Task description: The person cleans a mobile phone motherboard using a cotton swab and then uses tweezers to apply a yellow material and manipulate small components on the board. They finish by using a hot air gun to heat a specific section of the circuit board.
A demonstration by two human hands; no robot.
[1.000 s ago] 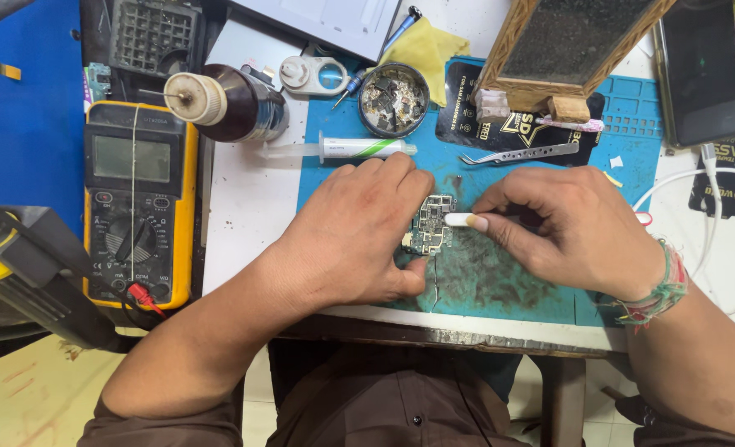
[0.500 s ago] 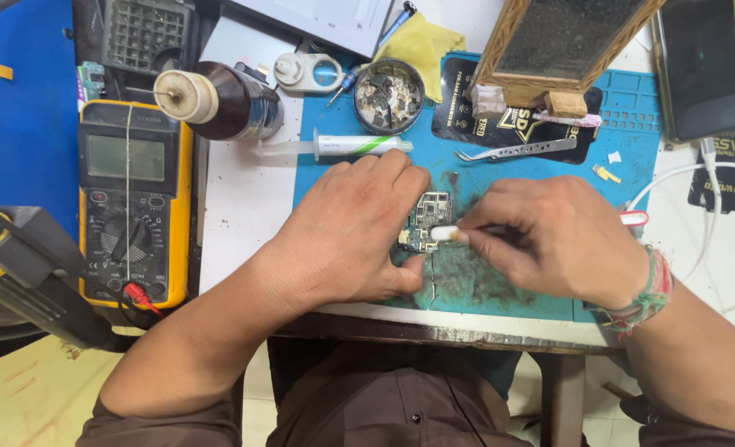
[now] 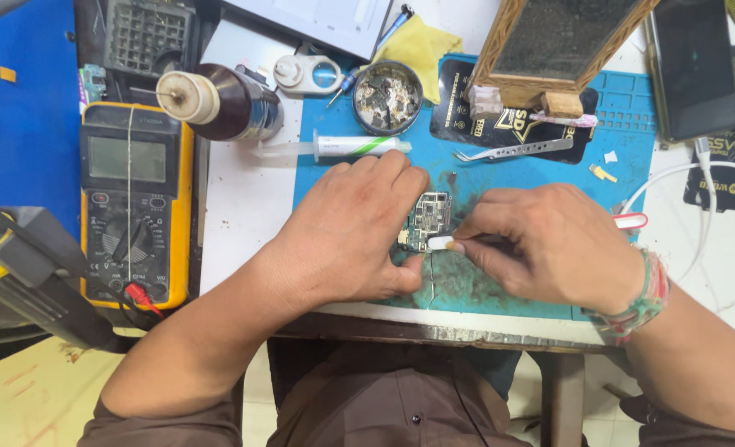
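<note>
A small green circuit board (image 3: 428,219) lies on the blue work mat (image 3: 500,182). My left hand (image 3: 351,228) rests flat over its left side, fingers pressing it to the mat. My right hand (image 3: 549,244) pinches a thin white-tipped tool (image 3: 440,242), maybe a brush, whose tip touches the board's lower edge. A red and white end (image 3: 631,221) of the tool sticks out behind the knuckles. Part of the board is hidden under my fingers.
A yellow multimeter (image 3: 134,203) lies at the left, a brown bottle (image 3: 218,101) and a syringe (image 3: 342,146) beyond it. Metal tweezers (image 3: 512,151), a round tin of small parts (image 3: 389,97), a wooden-framed stand (image 3: 554,50) and a phone (image 3: 689,66) lie at the back.
My right hand has slid a little left and down, bringing the white tip from the board's right side to its lower edge. The left hand has kept its place.
</note>
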